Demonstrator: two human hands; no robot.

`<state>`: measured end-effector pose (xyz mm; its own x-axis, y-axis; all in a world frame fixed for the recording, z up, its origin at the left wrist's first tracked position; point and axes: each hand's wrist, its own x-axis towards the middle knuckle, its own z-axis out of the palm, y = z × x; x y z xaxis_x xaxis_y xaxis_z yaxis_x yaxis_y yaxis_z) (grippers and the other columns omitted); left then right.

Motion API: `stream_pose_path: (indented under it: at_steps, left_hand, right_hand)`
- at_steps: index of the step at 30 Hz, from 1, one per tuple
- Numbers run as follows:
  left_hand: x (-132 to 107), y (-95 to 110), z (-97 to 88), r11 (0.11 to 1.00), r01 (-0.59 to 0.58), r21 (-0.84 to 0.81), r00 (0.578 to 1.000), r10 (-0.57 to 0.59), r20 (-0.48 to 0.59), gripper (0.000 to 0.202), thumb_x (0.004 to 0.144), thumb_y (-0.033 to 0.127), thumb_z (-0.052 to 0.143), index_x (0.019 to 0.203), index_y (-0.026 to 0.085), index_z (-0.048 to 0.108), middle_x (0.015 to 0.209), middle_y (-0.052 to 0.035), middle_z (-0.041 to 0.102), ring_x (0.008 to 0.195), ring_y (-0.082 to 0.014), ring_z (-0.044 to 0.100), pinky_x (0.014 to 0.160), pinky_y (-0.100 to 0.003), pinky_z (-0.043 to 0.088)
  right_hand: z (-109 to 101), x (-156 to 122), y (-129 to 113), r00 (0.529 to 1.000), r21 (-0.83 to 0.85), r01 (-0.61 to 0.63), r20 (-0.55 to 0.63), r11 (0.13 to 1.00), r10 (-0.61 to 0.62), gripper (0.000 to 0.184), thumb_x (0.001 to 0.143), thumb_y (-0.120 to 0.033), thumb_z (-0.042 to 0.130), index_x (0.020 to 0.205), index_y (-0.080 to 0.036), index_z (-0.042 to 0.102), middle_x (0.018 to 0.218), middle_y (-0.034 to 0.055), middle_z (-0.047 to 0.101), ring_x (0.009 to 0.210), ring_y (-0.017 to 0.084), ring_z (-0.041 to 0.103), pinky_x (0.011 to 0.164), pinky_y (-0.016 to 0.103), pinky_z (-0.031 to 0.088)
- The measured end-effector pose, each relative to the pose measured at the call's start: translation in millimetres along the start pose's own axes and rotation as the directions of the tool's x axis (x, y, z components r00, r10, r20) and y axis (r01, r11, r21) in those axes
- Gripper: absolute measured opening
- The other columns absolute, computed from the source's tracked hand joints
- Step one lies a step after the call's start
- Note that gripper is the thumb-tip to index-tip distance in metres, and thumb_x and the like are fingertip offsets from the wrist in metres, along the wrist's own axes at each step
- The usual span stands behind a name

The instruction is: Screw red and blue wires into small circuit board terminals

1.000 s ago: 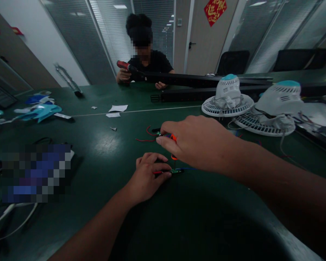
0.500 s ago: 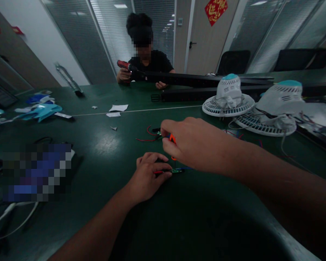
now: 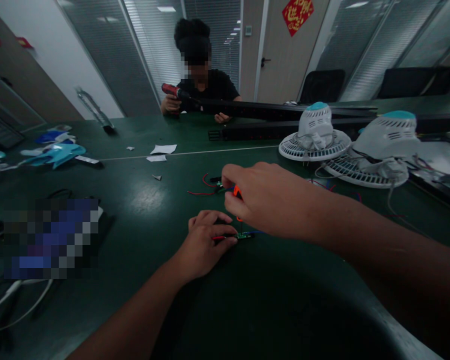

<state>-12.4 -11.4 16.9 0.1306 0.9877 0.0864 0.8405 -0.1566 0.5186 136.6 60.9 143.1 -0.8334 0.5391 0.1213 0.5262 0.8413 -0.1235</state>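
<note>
A small green circuit board (image 3: pixel 244 235) lies on the green table, with a red wire (image 3: pixel 218 237) at its left end and a blue wire at its right. My left hand (image 3: pixel 206 245) pinches that left end between thumb and forefinger. Above the board, my right hand (image 3: pixel 257 197) is wrapped around a screwdriver with an orange handle (image 3: pixel 237 191). Its thin shaft points down and meets the board, though the exact contact spot is too small to make out. Most of the handle is hidden by my fingers.
Behind my right hand lies a second small board (image 3: pixel 219 184) with red and black wires. White fan housings (image 3: pixel 315 137) stand at the right. Across the table, a person holds a red power drill (image 3: pixel 171 90) at long black bars (image 3: pixel 262 131). Paper scraps (image 3: pixel 164 149) lie ahead; a blurred-out device (image 3: pixel 56 240) sits left.
Both hands keep nearly the same place. The orange screwdriver handle shows a very slight shift in my right hand's grip.
</note>
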Motion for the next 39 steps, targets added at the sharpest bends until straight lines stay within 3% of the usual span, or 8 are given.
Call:
stream_pose_path:
  at_steps: [31,35,39]
  left_hand:
    - [0.0,0.6,-0.1,1.000,0.000,-0.007,1.000,-0.001,-0.013,0.018,0.084,0.027,0.061,0.097,0.032,0.072,0.117,-0.0009,0.063,0.114,-0.0274,0.049,0.094,-0.049,0.036]
    - [0.0,0.5,0.2,1.000,-0.006,-0.007,1.000,0.006,-0.011,0.018,0.084,0.027,0.061,0.096,0.032,0.073,0.113,-0.0003,0.065,0.113,-0.0273,0.049,0.094,-0.048,0.036]
    - [0.0,1.1,0.3,1.000,-0.008,0.002,1.000,0.008,-0.024,0.018,0.084,0.027,0.061,0.096,0.032,0.073,0.112,-0.0004,0.066,0.112,-0.0275,0.049,0.094,-0.048,0.037]
  right_hand:
    - [-1.2,-0.5,1.0,1.000,0.028,-0.023,0.018,0.999,0.023,0.020,0.083,-0.021,0.047,0.094,-0.017,0.062,0.068,0.0054,0.065,0.056,0.018,0.054,0.045,0.026,0.027]
    - [-0.6,-1.2,-0.8,0.999,-0.003,-0.038,0.003,0.999,0.038,0.022,0.088,-0.031,0.045,0.091,-0.021,0.065,0.064,0.0037,0.064,0.051,0.017,0.052,0.045,0.027,0.022]
    - [-1.2,-0.6,-3.1,0.998,-0.028,-0.055,-0.010,0.998,0.055,0.046,0.094,-0.050,0.033,0.082,-0.022,0.069,0.063,0.0054,0.065,0.054,0.020,0.056,0.046,0.028,0.022]
